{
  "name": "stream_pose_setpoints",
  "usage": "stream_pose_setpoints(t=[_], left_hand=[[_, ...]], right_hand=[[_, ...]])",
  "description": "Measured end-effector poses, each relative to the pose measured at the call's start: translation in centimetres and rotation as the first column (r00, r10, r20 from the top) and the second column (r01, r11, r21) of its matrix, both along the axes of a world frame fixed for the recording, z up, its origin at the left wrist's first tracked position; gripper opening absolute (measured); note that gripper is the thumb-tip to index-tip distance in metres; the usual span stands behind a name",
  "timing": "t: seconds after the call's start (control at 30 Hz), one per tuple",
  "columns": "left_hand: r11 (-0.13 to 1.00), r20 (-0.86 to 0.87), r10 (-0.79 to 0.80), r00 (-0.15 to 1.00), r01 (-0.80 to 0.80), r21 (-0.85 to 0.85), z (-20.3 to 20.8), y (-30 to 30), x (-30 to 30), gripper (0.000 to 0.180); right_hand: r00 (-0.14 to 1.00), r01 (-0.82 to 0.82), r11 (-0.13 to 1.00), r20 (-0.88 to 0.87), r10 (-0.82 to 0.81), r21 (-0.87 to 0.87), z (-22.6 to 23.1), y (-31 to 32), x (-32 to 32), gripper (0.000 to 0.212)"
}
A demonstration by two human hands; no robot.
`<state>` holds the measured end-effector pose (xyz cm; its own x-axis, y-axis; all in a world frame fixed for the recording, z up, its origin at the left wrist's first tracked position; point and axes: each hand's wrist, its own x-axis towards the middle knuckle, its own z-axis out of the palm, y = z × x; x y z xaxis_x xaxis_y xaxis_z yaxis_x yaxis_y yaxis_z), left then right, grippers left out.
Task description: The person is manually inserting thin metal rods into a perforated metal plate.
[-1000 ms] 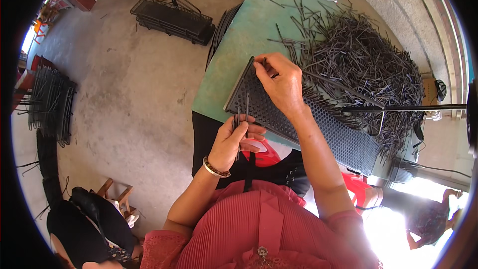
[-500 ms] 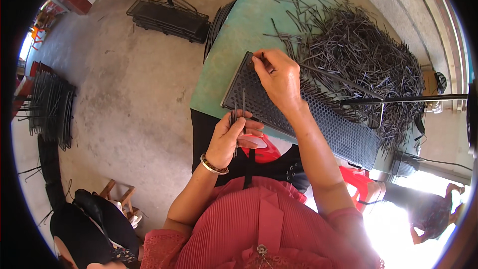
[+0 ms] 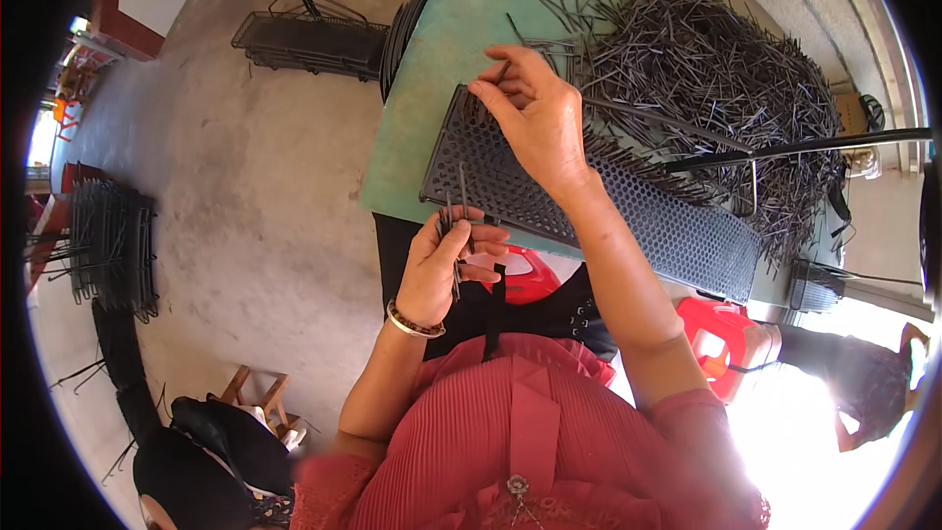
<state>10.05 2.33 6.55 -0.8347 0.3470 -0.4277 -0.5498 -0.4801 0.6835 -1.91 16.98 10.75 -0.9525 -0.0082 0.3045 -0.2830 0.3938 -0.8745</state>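
My left hand (image 3: 437, 260) is closed on a small bundle of thin dark strips (image 3: 451, 221), pinched between thumb and fingers and pointing upward. It is beside the near left edge of a long black perforated panel (image 3: 667, 236). Over the panel's far left end is my right hand (image 3: 535, 113), thumb and fingers bent together around a short dark strip (image 3: 503, 71). Several upright strips (image 3: 628, 182) stand in a row along the panel's far side. Under my right palm, part of the panel is hidden.
A big heap of loose dark strips (image 3: 706, 88) covers the far right of the green table (image 3: 412, 137). A black metal bar (image 3: 805, 149) crosses above it. Black wire racks (image 3: 309, 44) stand on the floor; red stools (image 3: 716, 344) and people are nearby.
The whole view has shifted a little. My right hand's fingers have risen slightly from the panel's end with a short strip between them. My left hand still grips its bundle.
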Motion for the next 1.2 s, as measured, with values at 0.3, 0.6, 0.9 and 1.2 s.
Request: stream_pose_setpoints(t=[0.3,0.6,0.9,1.2], left_hand=[[0.997,0.161,-0.012,0.987,0.001,0.072,-0.3,0.0,0.2,0.023],[0.99,0.211,-0.016,0.977,-0.014,0.139,-0.2,0.3,-0.1,0.021],[0.977,0.207,-0.053,0.977,0.008,0.212,-0.6,0.0,-0.1,0.02],[0.964,0.192,-0.059,0.98,0.006,0.265,-0.5,-0.3,0.0,0.02]], right_hand=[[0.983,0.056,0.998,-0.176,-0.054,0.003,-2.3,0.1,-0.3,0.023],[0.966,0.081,0.995,-0.253,-0.062,0.066,-2.5,0.2,-0.3,0.02],[0.911,0.053,0.934,-0.401,0.099,0.353,-3.2,0.3,-0.4,0.018],[0.912,0.069,0.861,-0.382,0.15,0.504,-2.8,0.3,0.4,0.017]])
